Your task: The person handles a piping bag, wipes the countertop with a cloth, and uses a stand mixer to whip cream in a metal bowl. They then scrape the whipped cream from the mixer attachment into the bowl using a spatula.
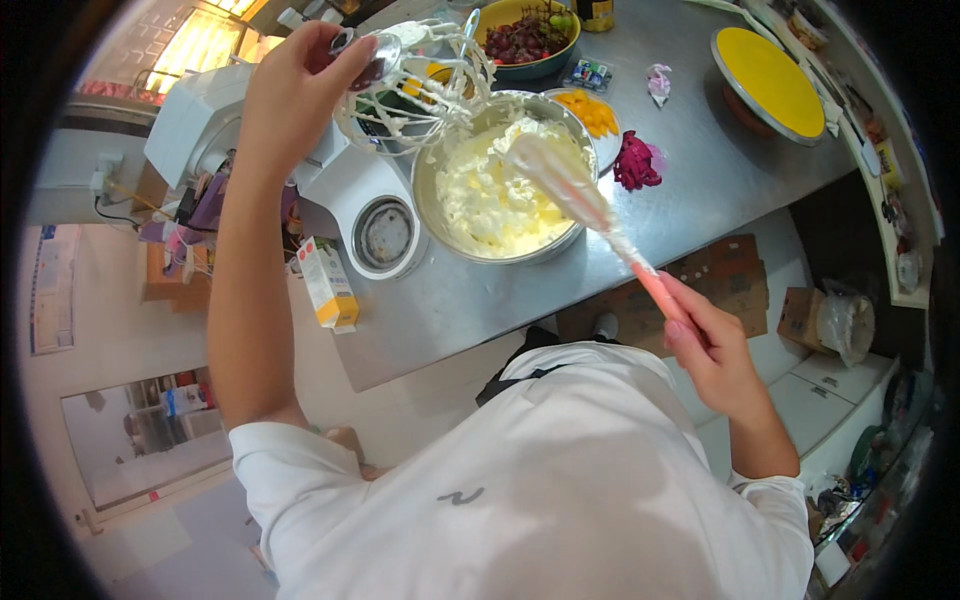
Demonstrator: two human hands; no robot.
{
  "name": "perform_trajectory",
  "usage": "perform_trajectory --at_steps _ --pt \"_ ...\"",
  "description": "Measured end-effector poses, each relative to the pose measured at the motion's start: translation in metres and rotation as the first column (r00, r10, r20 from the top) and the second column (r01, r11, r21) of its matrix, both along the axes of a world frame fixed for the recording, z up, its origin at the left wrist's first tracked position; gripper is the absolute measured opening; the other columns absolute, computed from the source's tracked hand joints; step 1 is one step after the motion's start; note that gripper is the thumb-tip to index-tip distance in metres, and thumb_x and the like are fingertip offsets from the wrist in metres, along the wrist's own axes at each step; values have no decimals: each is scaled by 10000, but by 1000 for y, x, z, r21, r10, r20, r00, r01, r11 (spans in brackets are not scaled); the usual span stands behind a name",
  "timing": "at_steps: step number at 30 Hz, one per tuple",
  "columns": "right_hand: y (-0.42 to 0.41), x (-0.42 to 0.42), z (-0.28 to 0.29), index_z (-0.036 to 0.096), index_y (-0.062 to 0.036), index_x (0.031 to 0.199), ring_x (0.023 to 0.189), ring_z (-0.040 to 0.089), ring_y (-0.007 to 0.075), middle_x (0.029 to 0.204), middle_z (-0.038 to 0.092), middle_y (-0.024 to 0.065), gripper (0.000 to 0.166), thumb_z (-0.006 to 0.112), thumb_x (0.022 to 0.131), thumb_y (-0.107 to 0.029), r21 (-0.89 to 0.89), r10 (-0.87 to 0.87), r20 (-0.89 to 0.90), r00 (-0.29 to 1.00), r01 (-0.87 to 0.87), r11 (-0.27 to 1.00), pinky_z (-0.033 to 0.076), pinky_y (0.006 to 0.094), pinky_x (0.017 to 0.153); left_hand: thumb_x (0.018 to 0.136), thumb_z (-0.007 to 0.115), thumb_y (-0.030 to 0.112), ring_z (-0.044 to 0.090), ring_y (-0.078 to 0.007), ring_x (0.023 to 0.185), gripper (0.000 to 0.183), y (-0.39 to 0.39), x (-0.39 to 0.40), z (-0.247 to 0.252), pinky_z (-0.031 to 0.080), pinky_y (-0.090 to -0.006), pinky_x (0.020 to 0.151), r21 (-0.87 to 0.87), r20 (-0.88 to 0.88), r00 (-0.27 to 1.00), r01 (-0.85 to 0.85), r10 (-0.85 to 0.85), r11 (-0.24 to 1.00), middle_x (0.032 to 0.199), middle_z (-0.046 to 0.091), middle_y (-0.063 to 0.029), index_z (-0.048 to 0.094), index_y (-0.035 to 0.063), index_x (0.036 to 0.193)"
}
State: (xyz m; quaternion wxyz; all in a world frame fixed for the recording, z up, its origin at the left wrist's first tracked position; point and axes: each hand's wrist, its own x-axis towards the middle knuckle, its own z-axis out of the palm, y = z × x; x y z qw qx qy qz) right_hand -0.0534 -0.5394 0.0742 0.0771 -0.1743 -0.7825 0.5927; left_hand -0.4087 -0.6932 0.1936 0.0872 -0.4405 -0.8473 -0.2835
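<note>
My left hand point(319, 71) grips the metal hub of a balloon whisk attachment point(442, 82), whose wires are coated in white cream. The whisk is tilted sideways above the left rim of a steel mixing bowl point(424, 202). Pale yellow and white whipped cream point(499, 199) fills much of that bowl. In my right hand point(709, 345) is a spatula point(664, 296) with a coral handle, its blade smeared with cream and held over the bowl's right side. Whether the blade touches the cream I cannot tell.
A white stand mixer point(326, 169) stands left of the bowl, beside a carton point(328, 285) near the steel table's edge. Diced orange fruit point(589, 112), a bowl of grapes point(525, 45), a crumpled magenta cloth-like item point(637, 161) and a yellow-topped turntable point(769, 86) lie beyond.
</note>
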Motion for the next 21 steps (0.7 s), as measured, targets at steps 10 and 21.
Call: perform_trajectory --at_steps 10,21 --pt "16 -1 -2 444 -22 1274 523 403 19 711 509 -4 381 452 898 -88 -294 -171 -71 983 143 945 330 163 463 757 653 73 436 -112 711 217 -13 30 33 374 -231 688 -335 -65 977 168 -201 927 780 558 2 600 54 966" --pt "19 -16 9 482 -26 1256 605 491 72 755 588 36 412 497 844 -27 -32 -22 -215 976 15 999 408 213 562 734 654 -27 552 -180 765 280 -10 51 48 455 -283 697 -467 -57 939 275 -339 841 858 593 -52 586 39 998"
